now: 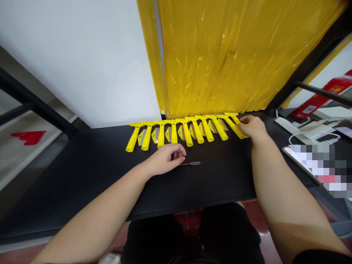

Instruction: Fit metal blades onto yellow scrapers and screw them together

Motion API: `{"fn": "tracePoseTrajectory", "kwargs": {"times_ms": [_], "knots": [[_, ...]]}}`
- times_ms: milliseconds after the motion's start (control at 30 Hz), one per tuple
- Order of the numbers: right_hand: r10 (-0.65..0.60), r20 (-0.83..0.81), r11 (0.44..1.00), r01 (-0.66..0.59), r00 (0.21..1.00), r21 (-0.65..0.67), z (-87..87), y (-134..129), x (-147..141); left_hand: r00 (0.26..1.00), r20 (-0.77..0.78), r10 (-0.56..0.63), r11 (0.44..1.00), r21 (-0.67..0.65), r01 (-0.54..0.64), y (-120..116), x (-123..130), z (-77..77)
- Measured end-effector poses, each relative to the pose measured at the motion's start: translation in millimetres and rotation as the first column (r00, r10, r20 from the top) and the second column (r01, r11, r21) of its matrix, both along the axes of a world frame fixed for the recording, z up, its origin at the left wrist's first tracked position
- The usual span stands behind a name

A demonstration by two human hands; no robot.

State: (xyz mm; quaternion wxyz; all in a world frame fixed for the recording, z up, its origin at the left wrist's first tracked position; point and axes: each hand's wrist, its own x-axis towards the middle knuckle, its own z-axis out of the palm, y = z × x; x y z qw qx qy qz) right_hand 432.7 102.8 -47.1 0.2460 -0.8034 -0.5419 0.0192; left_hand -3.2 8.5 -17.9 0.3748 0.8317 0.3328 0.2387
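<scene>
A row of several yellow plastic-handled tools (pixel 187 132) with small screwed-on metal plates lies across the back of the black tabletop, the handles pointing toward me. At the right end, my right hand (pixel 251 128) has its fingers closed on the handle of the last yellow tool (pixel 233 124), which is slanted more than the others. My left hand (pixel 172 157) rests low over the table in front of the row, its fingers curled, with nothing visible in them. Just right of it lies a small screwdriver (pixel 194 163) with a clear handle; its tip is hidden by the hand.
Yellow plastic sheeting (pixel 220 58) and a white panel (pixel 96 62) stand behind the black table (pixel 82 176). At the right are a phone or tablet (pixel 310 165), a white cable (pixel 310 134), a power strip (pixel 291 128) and a red package (pixel 321 95). Black frame bars rise at both sides.
</scene>
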Motion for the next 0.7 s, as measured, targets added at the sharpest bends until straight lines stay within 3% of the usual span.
{"fn": "tracePoseTrajectory", "kwargs": {"times_ms": [133,700], "knots": [[-0.084,-0.128,0.99,0.068,0.988,-0.127,-9.3,6,14,1.0,-0.009,0.002,1.0,-0.001,-0.002,0,0,-1.8],[-0.157,-0.157,0.986,0.147,0.975,-0.075,-8.4,-1,18,1.0,-0.005,0.005,1.0,0.001,-0.005,0,0,-1.9]]}}
